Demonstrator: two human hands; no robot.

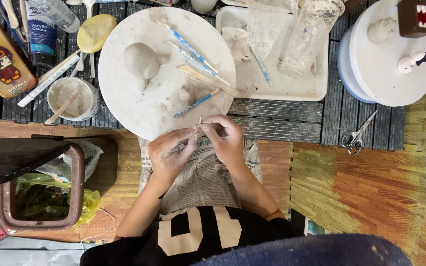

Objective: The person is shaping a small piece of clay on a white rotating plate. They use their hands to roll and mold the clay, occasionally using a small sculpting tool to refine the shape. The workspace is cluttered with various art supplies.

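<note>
both hands pinch 1 tiny clay bit [199, 124] upright between them, left hand [169, 151] and right hand [227, 135] equally near.

You're in a home craft corner, working on the floor: round clay-smeared board [166, 74] with a grey clay lump [141, 60], modelling tools [193, 51], acrylic paint tube [42, 37], slip cup [70, 98], scissors [357, 135], newspaper [203, 177] on a woven mat [366, 187].

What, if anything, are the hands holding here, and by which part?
Both hands, left hand and right hand, pinch a small pale piece between their fingertips; what it is cannot be told.
</note>
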